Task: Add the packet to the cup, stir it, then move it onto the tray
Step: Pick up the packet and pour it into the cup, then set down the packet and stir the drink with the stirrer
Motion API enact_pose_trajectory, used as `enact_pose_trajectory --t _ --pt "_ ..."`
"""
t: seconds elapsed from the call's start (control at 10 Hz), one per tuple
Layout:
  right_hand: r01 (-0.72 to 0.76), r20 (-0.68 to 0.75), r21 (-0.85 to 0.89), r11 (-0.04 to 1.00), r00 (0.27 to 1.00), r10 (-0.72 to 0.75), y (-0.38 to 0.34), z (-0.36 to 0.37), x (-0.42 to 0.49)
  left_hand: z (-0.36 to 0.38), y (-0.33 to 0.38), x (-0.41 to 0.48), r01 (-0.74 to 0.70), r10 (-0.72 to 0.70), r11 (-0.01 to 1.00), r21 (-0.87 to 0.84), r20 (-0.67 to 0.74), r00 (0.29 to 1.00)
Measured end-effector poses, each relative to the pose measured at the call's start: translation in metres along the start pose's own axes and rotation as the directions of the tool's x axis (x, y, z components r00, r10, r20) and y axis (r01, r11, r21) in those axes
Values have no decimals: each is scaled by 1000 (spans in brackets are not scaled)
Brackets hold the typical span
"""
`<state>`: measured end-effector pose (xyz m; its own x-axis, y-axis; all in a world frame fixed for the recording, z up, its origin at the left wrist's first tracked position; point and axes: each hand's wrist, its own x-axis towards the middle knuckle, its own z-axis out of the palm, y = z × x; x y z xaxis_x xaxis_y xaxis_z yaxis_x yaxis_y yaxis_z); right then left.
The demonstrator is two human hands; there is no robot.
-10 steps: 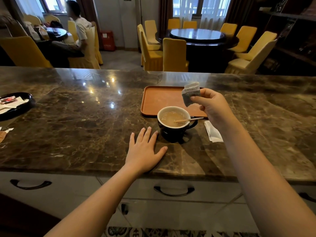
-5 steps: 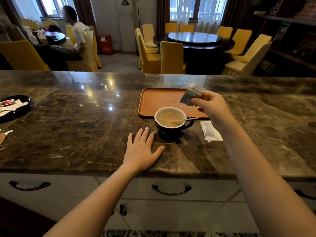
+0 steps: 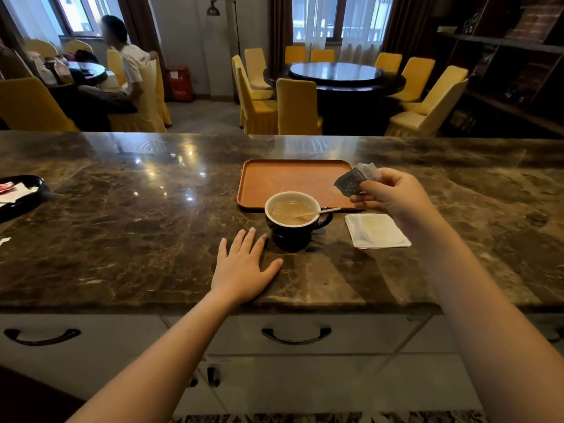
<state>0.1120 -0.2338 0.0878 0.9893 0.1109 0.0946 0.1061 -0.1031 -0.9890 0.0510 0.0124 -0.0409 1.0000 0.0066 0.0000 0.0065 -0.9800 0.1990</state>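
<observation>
The cup (image 3: 292, 219) stands on the counter (image 3: 122, 227), just in front of the near edge of the tray (image 3: 293, 181) and not yet on it. It is full of a pale brown drink, and a stirrer (image 3: 317, 212) leans in it, its free end sticking out over the rim toward the right, above the cup's handle.

The right hand (image 3: 393, 193) is held up to the right of the cup, above the tray's near right corner, thumb and fingers pinched on the packet (image 3: 355, 180). The packet looks torn open and crumpled; whether anything is left inside cannot be told. The left hand (image 3: 244, 267) lies flat on the counter, fingers spread and empty, its fingertips close to the cup's left side but apart from it. A folded napkin (image 3: 377, 230) lies on the counter just right of the cup, beneath the right hand.

The stirring step seems to come next, and it turns on that stirrer: its long axis runs left to right with the graspable end pointing toward the right hand, which is the nearer one to it but is occupied by the packet. The left hand is better placed to steady the cup.
</observation>
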Motion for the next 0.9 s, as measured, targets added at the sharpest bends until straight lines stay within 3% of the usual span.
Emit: enact_pose_trajectory --t 0.1,0.6,0.7,0.9 --pt "6 -5 15 1000 1000 -6 5 -9 -5 0 0 0 -1 1 1000 3 4 1000" --pt "-114 93 -289 951 985 146 65 -32 -42 -3 2 0 0 -2 1000 30 50 999" --pt "-41 110 -504 863 988 111 78 -29 -43 -3 2 0 5 -7 1000 30 46 999" --pt "6 85 -524 852 995 45 79 -30 -45 -2 2 0 2 -3 1000 24 43 999"
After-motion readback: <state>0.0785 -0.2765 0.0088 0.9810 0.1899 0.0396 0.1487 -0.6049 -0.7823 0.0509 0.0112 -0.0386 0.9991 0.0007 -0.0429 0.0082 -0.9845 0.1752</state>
